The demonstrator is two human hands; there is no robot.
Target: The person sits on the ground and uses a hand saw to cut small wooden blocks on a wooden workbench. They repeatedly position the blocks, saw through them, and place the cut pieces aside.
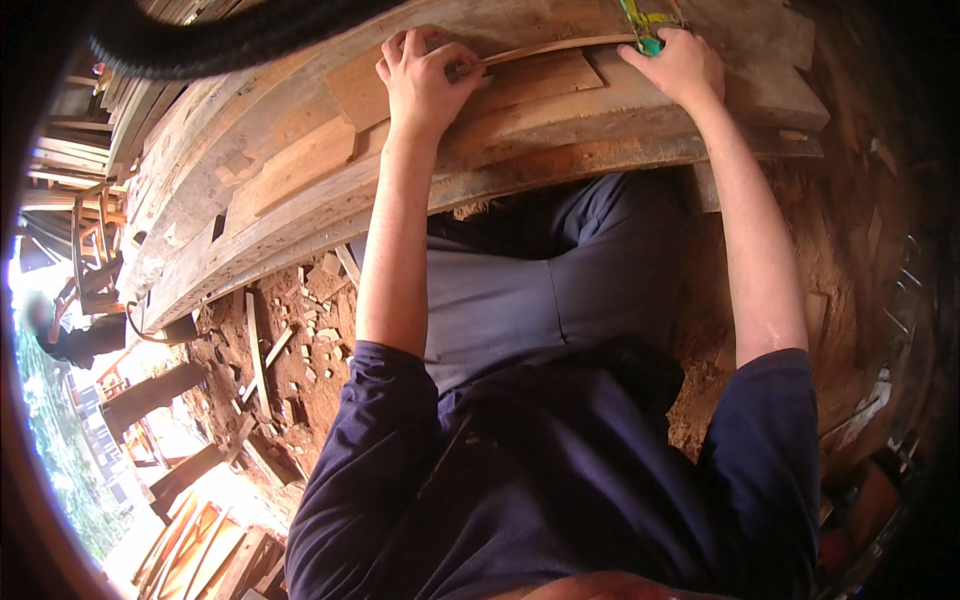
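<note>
Thin, pale wooden strip, slightly bowed, spans between both hands across the plank surface. Left hand curled, fingers pinching its near end; right hand closed over the far end beside a green-yellow tool.

Clad in a dark navy shirt with sleeves pushed above the elbows, forearms bare. Grey-blue trousers below, loosely creased. No gloves on either hand.

floor: dirt with wood scraps | left: bright daylight, stacked timber
</note>
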